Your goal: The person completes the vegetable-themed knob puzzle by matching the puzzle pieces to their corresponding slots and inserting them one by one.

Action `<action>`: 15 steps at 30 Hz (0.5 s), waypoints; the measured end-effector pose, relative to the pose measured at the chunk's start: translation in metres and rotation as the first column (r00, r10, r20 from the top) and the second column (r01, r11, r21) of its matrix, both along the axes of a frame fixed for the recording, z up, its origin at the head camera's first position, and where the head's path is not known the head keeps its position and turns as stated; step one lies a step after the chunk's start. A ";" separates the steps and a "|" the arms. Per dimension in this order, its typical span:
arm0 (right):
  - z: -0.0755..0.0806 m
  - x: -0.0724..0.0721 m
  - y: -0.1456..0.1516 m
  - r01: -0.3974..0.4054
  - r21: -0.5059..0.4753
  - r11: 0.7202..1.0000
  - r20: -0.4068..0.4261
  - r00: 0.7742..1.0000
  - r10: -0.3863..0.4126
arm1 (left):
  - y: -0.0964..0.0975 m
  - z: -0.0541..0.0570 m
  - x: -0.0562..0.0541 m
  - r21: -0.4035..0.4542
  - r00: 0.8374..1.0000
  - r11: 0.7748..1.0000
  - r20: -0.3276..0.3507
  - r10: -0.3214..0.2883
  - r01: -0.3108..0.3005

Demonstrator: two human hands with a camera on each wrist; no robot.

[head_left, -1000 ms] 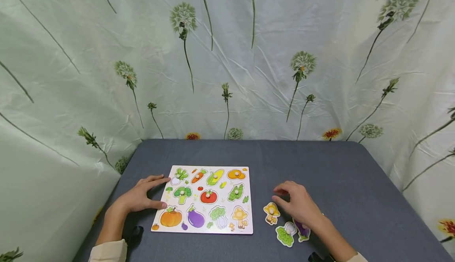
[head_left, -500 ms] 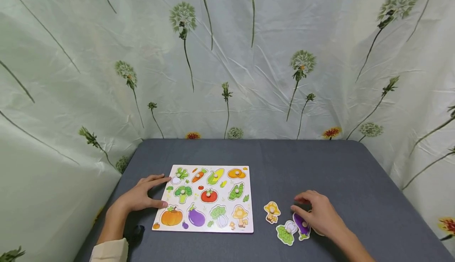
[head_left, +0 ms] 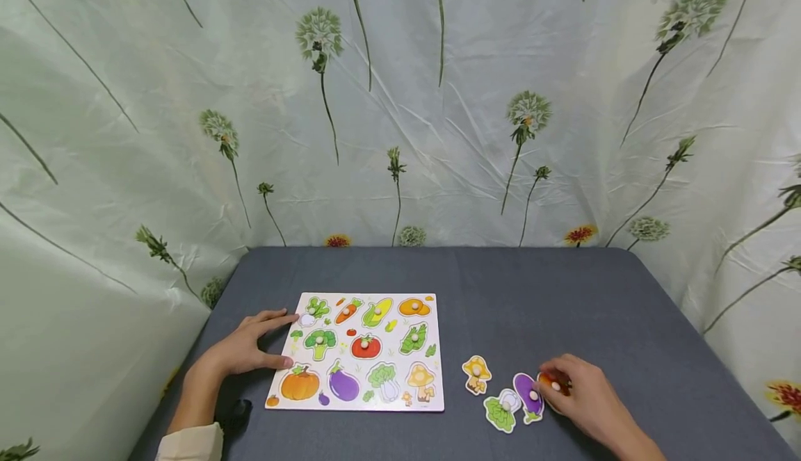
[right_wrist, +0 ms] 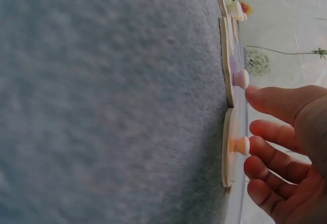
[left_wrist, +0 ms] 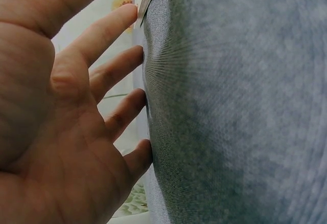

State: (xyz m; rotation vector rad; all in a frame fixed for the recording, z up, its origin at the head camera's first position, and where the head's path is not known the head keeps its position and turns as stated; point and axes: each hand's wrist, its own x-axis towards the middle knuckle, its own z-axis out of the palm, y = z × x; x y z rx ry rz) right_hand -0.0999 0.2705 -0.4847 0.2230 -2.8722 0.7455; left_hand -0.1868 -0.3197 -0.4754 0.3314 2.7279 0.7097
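Observation:
A white wooden vegetable puzzle board [head_left: 358, 403] lies left of centre in the head view. My left hand [head_left: 240, 345] rests at its left edge, thumb and index fingertips on the rim and fingers spread, as the left wrist view also shows. Over an orange pumpkin piece [head_left: 548, 379] hovers my right hand [head_left: 582, 391], thumb and fingers apart around its white knob [right_wrist: 248, 146]. The right thumb tip comes right by the knob of the eggplant piece [head_left: 525, 386]. The hand covers part of the pumpkin.
Left of the eggplant lie a cabbage piece [head_left: 498, 416] and a mushroom piece [head_left: 477, 370]. Knobbed pieces, such as the tomato [head_left: 359, 348], sit in the board's upper rows. A grey cloth covers the table [head_left: 500, 294]; a flowered curtain [head_left: 450, 155] hangs behind it.
My right hand has moved right and toward me, from beside the mushroom piece past the eggplant to the pumpkin piece, uncovering the eggplant. The left hand has stayed at the board.

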 end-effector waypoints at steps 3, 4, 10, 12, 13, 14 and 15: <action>-0.002 0.001 0.000 0.003 -0.006 1.000 0.008 1.000 -0.003 | 0.000 0.000 0.000 -0.001 1.000 1.000 -0.003 0.001 -0.001; -0.002 0.002 0.000 0.005 -0.010 1.000 0.004 1.000 -0.004 | 0.000 0.000 0.000 -0.001 1.000 1.000 -0.003 0.002 -0.002; -0.008 0.006 0.006 0.013 -0.030 0.999 -0.047 0.999 -0.014 | 0.000 -0.001 0.000 0.000 1.000 1.000 -0.006 0.000 0.000; -0.008 0.007 0.008 0.036 -0.026 0.999 0.004 0.999 -0.036 | 0.000 -0.001 0.000 0.005 1.000 1.000 -0.010 -0.002 0.002; -0.007 0.007 0.009 0.053 -0.016 0.998 0.042 0.998 -0.052 | 0.000 -0.001 0.000 0.006 1.000 1.000 -0.013 -0.004 0.004; -0.007 0.007 0.011 0.071 -0.004 0.997 0.083 0.994 -0.071 | -0.001 -0.002 0.000 0.006 1.000 1.000 -0.015 -0.005 0.006; -0.006 0.007 0.012 0.084 0.006 0.996 0.121 0.989 -0.085 | -0.001 -0.002 0.000 0.007 1.000 1.000 -0.015 -0.006 0.006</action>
